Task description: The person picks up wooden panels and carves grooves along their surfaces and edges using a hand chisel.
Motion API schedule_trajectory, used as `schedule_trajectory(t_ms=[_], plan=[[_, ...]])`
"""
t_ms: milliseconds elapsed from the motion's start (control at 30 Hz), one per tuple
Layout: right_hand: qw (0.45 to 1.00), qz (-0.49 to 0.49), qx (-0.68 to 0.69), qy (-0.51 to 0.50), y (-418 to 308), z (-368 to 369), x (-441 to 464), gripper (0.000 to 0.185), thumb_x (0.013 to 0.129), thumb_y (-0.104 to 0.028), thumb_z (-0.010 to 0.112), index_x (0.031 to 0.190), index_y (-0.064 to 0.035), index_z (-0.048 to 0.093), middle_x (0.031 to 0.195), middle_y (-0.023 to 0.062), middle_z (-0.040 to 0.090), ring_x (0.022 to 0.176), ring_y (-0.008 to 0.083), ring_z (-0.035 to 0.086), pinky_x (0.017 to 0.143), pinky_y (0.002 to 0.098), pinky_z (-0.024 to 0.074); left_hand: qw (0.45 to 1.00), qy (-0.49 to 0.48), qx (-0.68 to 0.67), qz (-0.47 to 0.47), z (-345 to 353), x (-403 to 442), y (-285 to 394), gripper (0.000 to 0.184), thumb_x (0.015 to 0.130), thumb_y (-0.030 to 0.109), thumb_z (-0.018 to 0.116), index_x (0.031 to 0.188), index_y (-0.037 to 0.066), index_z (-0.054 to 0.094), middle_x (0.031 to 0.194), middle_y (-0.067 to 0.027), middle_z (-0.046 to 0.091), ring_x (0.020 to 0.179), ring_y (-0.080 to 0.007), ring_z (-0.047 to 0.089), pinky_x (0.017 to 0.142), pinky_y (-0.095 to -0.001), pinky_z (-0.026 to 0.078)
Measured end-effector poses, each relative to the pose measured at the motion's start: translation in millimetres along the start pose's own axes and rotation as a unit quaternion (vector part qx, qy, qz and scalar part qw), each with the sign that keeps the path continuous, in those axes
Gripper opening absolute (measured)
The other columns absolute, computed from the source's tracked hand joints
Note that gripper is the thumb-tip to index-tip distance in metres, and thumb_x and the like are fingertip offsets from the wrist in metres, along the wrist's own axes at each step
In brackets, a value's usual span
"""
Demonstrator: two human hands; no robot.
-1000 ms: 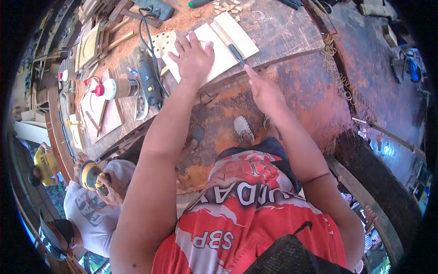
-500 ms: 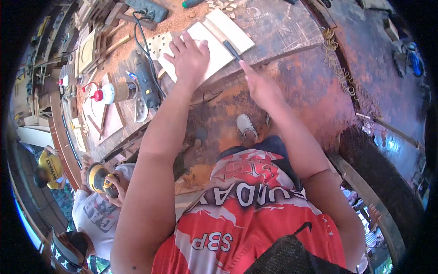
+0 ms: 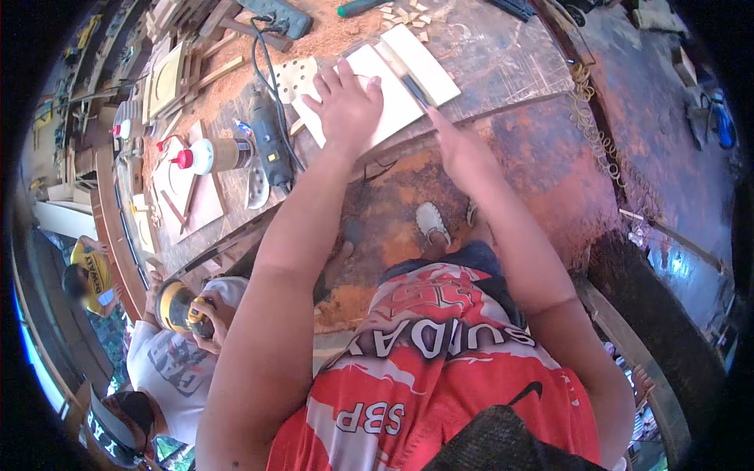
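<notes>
My left hand [image 3: 349,106] lies flat with spread fingers on a pale wooden board [image 3: 400,118] near the table's front edge. In my right hand [image 3: 467,161] is a narrow, dark, flat file-like tool [image 3: 415,91], its handle end hidden by my fingers. The tool's blade rests along a beige strip or groove between the board's wide part and a narrower pale piece [image 3: 420,63] on the right. Part of a curved line shows on the board beyond my left fingers. A perforated pale sheet [image 3: 297,77] lies just left of the board.
A corded power tool [image 3: 271,145] and a red-capped glue bottle [image 3: 212,157] lie to the left. Wood scraps [image 3: 412,17] and sawdust cover the far table. At lower left, a co-worker's hand grips a yellow sander [image 3: 177,306]. A coiled hose [image 3: 589,110] hangs at right.
The whole view has shifted, so the table and board appear farther right and lower. My right hand has slid the tool slightly forward along the board; my left hand stays pressed on it.
</notes>
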State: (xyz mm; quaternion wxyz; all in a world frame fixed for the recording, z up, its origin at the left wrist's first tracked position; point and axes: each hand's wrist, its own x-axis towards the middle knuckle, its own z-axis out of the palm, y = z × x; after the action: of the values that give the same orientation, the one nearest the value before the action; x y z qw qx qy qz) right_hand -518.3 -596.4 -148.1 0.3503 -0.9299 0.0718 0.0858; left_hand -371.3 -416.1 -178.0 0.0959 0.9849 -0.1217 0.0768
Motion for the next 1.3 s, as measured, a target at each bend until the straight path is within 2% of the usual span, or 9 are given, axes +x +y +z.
schedule_trajectory(t_ms=[267, 367, 433, 567, 667, 733, 867, 933, 1300], plan=[[0.999, -0.02, -0.025, 0.033, 12.5, 4.2, -5.3, 0.048, 0.105, -0.024, 0.043, 0.153, -0.019, 0.041, 0.091, 0.0299, 0.068, 0.086, 0.0458, 0.067, 0.08, 0.0568, 0.0519, 1.0, 0.011, 0.006, 0.001, 5.9, 2.2, 1.1, 0.074, 0.1, 0.051, 0.043, 0.152, 0.0, 0.032, 0.154, -0.0283, 0.035, 0.146, -0.0492, 0.025, 0.113, -0.0751, 0.012], [1.0, -0.002, -0.021, -0.007, 4.3, -7.6, -1.2, 0.048, 0.105, -0.022, 0.043, 0.153, -0.0175, 0.041, 0.089, 0.0298, 0.068, 0.085, 0.046, 0.067, 0.08, 0.057, 0.0518, 0.999, 0.029, 0.014, 0.001, 4.1, 9.4, 0.7, 0.073, 0.1, 0.051, 0.043, 0.151, -0.001, 0.033, 0.152, -0.0287, 0.036, 0.145, -0.0493, 0.027, 0.111, -0.0757, 0.014], [0.999, 0.019, -0.009, -0.028, 5.3, -5.3, 10.4, 0.049, 0.105, -0.02, 0.044, 0.153, -0.0209, 0.041, 0.111, 0.0285, 0.067, 0.101, 0.0471, 0.064, 0.088, 0.0552, 0.0513, 0.999, 0.028, 0.018, 0.003, 4.4, 4.3, 1.1, 0.074, 0.1, 0.051, 0.044, 0.151, -0.001, 0.033, 0.151, -0.0292, 0.037, 0.144, -0.0495, 0.027, 0.111, -0.076, 0.015], [1.0, -0.007, 0.001, 0.002, 7.2, -7.7, 7.3, 0.049, 0.105, -0.021, 0.043, 0.154, -0.0211, 0.04, 0.11, 0.0292, 0.067, 0.101, 0.0466, 0.064, 0.09, 0.0549, 0.0511, 1.0, 0.022, 0.018, 0.001, 4.9, 5.0, 2.2, 0.075, 0.099, 0.051, 0.045, 0.151, -0.001, 0.033, 0.15, -0.0308, 0.036, 0.143, -0.0508, 0.028, 0.11, -0.0762, 0.018], [0.997, 0.045, -0.022, -0.064, 1.2, -9.7, 11.8, 0.048, 0.105, -0.022, 0.043, 0.154, -0.0223, 0.041, 0.115, 0.0275, 0.067, 0.105, 0.0454, 0.064, 0.092, 0.0547, 0.0506, 1.0, 0.017, 0.022, -0.007, 1.3, 8.4, 1.3, 0.075, 0.099, 0.052, 0.046, 0.151, -0.002, 0.033, 0.15, -0.031, 0.036, 0.142, -0.051, 0.028, 0.109, -0.077, 0.018], [1.0, 0.011, -0.014, -0.024, 7.6, -5.8, 17.4, 0.048, 0.106, -0.023, 0.043, 0.154, -0.0245, 0.041, 0.122, 0.0244, 0.066, 0.109, 0.0439, 0.064, 0.094, 0.0538, 0.0502, 1.0, 0.011, 0.011, -0.014, 4.8, 9.7, 0.8, 0.075, 0.099, 0.052, 0.045, 0.151, -0.002, 0.033, 0.15, -0.0309, 0.036, 0.142, -0.0509, 0.028, 0.108, -0.0775, 0.017], [0.996, -0.078, 0.003, 0.05, 23.0, -5.6, 15.4, 0.048, 0.105, -0.019, 0.044, 0.153, -0.0182, 0.042, 0.106, 0.0253, 0.07, 0.098, 0.0432, 0.067, 0.088, 0.0551, 0.0516, 0.999, 0.025, 0.024, -0.011, 9.8, 10.4, 0.0, 0.076, 0.1, 0.052, 0.045, 0.151, -0.002, 0.032, 0.149, -0.0303, 0.037, 0.143, -0.0507, 0.028, 0.108, -0.0779, 0.017], [0.999, -0.028, -0.005, -0.027, 19.5, -11.4, 13.7, 0.047, 0.106, -0.021, 0.044, 0.153, -0.0197, 0.042, 0.107, 0.0252, 0.069, 0.1, 0.0421, 0.067, 0.09, 0.0536, 0.0518, 0.999, 0.006, 0.033, -0.018, 4.5, 9.7, 0.9, 0.075, 0.1, 0.051, 0.045, 0.151, -0.002, 0.032, 0.15, -0.0296, 0.036, 0.143, -0.0501, 0.028, 0.109, -0.077, 0.017], [0.997, 0.002, -0.054, -0.048, -6.0, -15.1, 43.5, 0.046, 0.107, -0.027, 0.04, 0.153, -0.0238, 0.042, 0.103, 0.0254, 0.07, 0.097, 0.042, 0.068, 0.088, 0.0545, 0.053, 1.0, -0.004, 0.01, -0.023, 0.1, 5.7, 2.3, 0.076, 0.1, 0.052, 0.044, 0.152, -0.003, 0.031, 0.153, -0.0322, 0.035, 0.144, -0.0532, 0.027, 0.111, -0.0781, 0.012]])
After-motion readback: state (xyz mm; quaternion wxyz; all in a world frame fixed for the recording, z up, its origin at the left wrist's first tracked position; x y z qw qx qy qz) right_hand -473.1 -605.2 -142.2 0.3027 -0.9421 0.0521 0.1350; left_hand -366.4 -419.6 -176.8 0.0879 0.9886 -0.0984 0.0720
